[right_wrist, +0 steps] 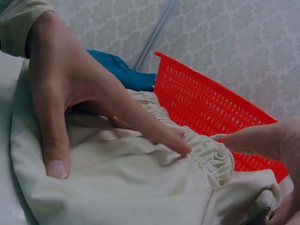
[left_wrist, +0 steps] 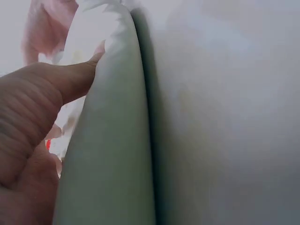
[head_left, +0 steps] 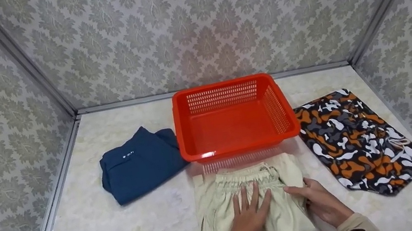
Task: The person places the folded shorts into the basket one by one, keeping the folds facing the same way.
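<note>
Cream trousers with a gathered elastic waistband [head_left: 290, 218] lie folded in front of the red basket in the head view. My left hand [head_left: 250, 225] rests flat on them with the fingers spread, below the waistband. At their right edge my right hand [head_left: 323, 202] pinches the cloth between thumb and fingers. In the right wrist view the left hand [right_wrist: 79, 89] presses on the trousers [right_wrist: 117, 187], and part of the right hand [right_wrist: 267, 145] shows at the right edge. The left wrist view shows a pale green-looking fold [left_wrist: 108, 140] beside the left hand [left_wrist: 37, 108].
The red plastic basket [head_left: 237, 150] stands behind the trousers. A folded dark blue garment [head_left: 139, 168] lies to its left, touching or close to it. On the right lies a garment patterned in orange, black and white [head_left: 354, 141]. Patterned walls [head_left: 208, 27] enclose the table on three sides.
</note>
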A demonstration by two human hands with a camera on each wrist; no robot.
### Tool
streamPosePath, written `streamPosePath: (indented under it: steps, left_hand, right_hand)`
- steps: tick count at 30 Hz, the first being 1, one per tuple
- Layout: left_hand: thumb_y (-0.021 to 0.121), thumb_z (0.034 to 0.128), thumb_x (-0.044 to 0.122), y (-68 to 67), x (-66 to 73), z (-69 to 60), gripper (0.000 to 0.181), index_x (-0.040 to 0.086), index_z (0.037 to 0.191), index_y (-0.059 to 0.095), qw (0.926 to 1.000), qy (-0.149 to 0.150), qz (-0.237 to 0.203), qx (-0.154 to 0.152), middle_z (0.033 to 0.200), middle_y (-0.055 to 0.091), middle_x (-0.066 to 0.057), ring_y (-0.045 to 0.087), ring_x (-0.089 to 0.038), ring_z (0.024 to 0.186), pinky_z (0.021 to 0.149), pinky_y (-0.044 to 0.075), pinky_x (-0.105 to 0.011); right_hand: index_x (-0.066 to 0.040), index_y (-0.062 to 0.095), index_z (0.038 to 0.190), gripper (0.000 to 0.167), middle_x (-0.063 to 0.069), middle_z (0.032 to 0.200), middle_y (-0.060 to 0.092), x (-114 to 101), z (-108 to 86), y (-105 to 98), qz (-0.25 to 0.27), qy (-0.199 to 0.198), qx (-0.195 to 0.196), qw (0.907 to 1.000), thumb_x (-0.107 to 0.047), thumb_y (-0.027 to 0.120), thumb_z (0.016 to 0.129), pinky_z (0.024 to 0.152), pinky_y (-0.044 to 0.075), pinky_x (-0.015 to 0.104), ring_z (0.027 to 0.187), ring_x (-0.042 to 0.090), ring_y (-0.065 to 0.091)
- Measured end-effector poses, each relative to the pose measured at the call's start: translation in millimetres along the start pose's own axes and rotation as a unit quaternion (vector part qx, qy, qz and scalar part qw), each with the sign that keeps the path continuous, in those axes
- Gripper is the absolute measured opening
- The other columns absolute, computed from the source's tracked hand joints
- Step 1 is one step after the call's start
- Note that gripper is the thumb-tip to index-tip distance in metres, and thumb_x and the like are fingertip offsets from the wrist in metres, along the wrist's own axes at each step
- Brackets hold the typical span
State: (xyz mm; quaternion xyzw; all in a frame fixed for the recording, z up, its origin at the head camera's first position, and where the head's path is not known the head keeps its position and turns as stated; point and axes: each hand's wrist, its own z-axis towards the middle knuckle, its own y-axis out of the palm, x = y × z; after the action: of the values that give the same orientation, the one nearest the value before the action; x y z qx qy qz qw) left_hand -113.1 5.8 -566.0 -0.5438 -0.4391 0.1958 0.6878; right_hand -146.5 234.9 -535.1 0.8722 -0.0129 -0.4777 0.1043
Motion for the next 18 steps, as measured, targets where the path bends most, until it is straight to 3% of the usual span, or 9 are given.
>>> streamPosePath:
  steps: [9, 14, 18]
  left_hand:
    - [0.083, 0.0739, 0.06, -1.9, -1.1, 3.3, 0.126, 0.01, 0.164, 0.01, 0.999, -0.021, -0.028, -0.029, 0.169, -0.002, -0.016, 0.002, -0.045, 0.152, 0.117, 0.012, -0.065]
    - [0.083, 0.074, 0.06, -3.4, 0.0, 5.1, 0.128, 0.012, 0.164, 0.006, 0.9978, -0.026, -0.045, -0.04, 0.169, -0.005, -0.014, -0.001, -0.044, 0.152, 0.117, 0.009, -0.065]
    - [0.084, 0.0734, 0.059, -2.8, 2.5, 4.8, 0.129, 0.015, 0.164, 0.004, 0.9966, -0.04, -0.057, -0.043, 0.169, -0.006, -0.012, -0.002, -0.043, 0.153, 0.117, 0.008, -0.066]
  right_hand:
    - [0.003, 0.023, 0.151, 0.072, 0.016, 0.136, 0.057, 0.7, -0.7, 10.5, 0.023, -0.001, -0.079, 0.9966, -0.015, 0.068, 0.097, 0.099, 0.051, 0.042, 0.119, 0.026, 0.061]
    - [-0.004, 0.013, 0.158, 0.082, 0.02, 0.15, 0.043, 1.7, -4.3, 18.5, 0.019, -0.03, -0.083, 0.9959, -0.007, 0.067, 0.096, 0.102, 0.049, 0.043, 0.126, 0.029, 0.055]
    - [-0.007, 0.007, 0.161, 0.094, 0.019, 0.163, 0.022, 1.7, -8.5, 25.8, -0.053, -0.087, -0.049, 0.9936, -0.004, 0.07, 0.092, 0.11, 0.038, 0.043, 0.141, 0.031, 0.036]
